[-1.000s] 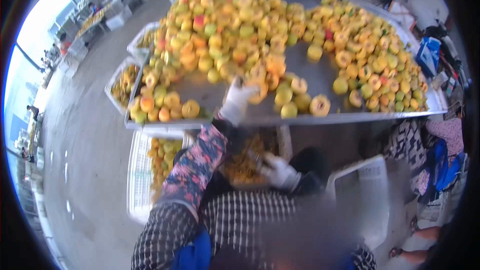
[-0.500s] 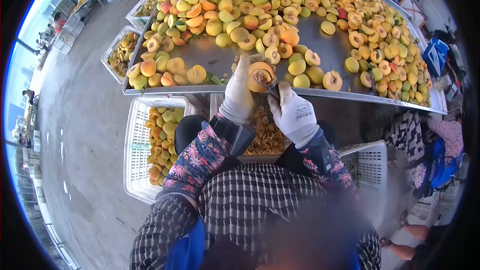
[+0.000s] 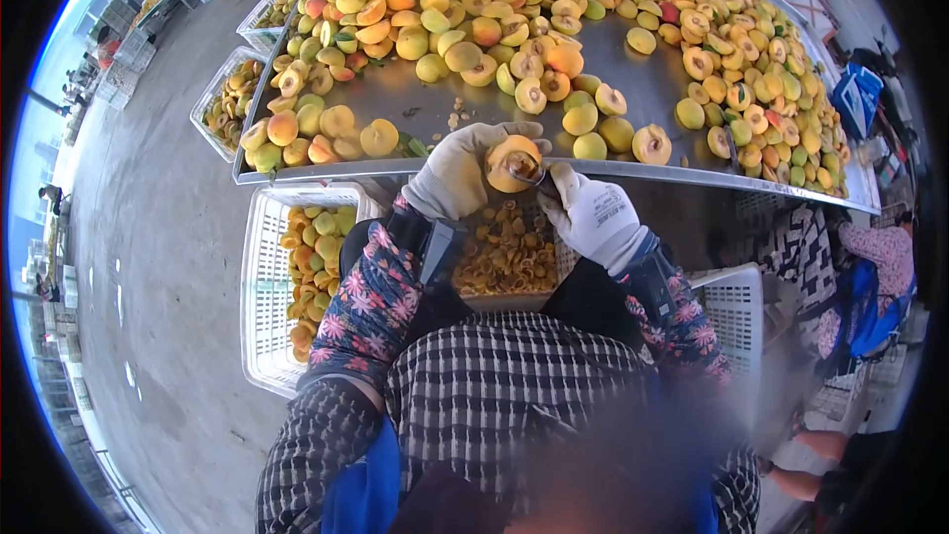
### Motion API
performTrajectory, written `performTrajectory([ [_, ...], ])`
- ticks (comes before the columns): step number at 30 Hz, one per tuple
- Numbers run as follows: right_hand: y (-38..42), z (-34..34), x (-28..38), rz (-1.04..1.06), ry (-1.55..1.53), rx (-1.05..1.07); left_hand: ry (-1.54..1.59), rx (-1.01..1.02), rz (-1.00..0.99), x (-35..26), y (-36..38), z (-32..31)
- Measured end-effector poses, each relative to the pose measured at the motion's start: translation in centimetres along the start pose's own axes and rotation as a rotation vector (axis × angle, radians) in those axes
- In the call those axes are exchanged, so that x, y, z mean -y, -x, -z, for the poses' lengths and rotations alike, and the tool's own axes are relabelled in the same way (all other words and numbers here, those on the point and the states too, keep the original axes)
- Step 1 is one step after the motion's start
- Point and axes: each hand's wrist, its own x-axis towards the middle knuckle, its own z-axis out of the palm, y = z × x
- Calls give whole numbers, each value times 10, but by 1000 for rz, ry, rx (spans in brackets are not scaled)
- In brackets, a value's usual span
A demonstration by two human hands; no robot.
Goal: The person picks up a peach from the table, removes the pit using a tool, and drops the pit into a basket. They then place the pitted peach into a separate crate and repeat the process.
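My left hand [image 3: 453, 170], in a white work glove, is closed round a yellow peach half [image 3: 502, 170] just over the table's near edge. The cut face is turned up, with a brown hollow in its middle. My right hand [image 3: 596, 213], gloved too, pinches a small metal pitting tool [image 3: 541, 176]. Its thin curved end sits at the hollow of the fruit; the handle is mostly hidden by my fingers. Below both hands stands a container of peach scraps [image 3: 504, 252]. Nearest on the metal table [image 3: 415, 107] lie several peach halves [image 3: 379, 137].
Large heaps of halved peaches [image 3: 465, 0] cover the table's back and right. A white crate [image 3: 259, 277] with peach halves stands at my left, another crate [image 3: 736, 302] at my right. More filled crates [image 3: 225, 104] line the table's left side. A co-worker in pink [image 3: 880, 267] sits at the right.
My left hand has turned and moved slightly left and down, its fingers now curling behind the peach half. The tool stays at the cut face, and my right hand has lowered a little.
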Motion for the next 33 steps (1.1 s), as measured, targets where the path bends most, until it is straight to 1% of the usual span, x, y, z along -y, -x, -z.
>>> performTrajectory([
  [2,4,-5,-7,46,12,-19,-87,-4,-19,3,-3,8],
  [3,5,-3,-4,-4,40,18,114,3,64,4,-7,9],
  [6,12,-7,1,-7,-80,-98,151,-151,-38,14,-11,4],
  [9,14,-12,4,-63,-36,-111,134,-225,-78,20,-10,-6],
  [12,18,-17,4,-104,-46,-95,127,-184,-87,23,-10,-6],
  [15,21,-14,12,-182,-56,47,113,-293,-99,30,-10,-14],
  [18,27,-18,15,-178,-259,23,36,-285,-147,37,-10,-13],
  [21,26,-22,14,-132,-467,-11,-89,-289,-262,42,-8,-19],
  [24,24,-10,11,-150,-693,88,-190,-196,-346,43,-4,-20],
  [25,23,-12,8,-217,-894,158,-199,-187,-361,44,-3,-20],
  [28,19,14,23,-588,-1486,409,-220,-167,-395,45,-4,-21],
  [29,21,14,27,-608,-1554,393,-215,-170,-397,46,-4,-23],
  [30,22,12,24,-619,-1646,437,-209,-172,-401,46,-4,-24],
  [32,25,5,15,-638,-1828,531,-123,-107,-278,44,-3,-20],
  [33,25,5,16,-622,-1776,504,-77,-76,-218,42,-2,-17],
])
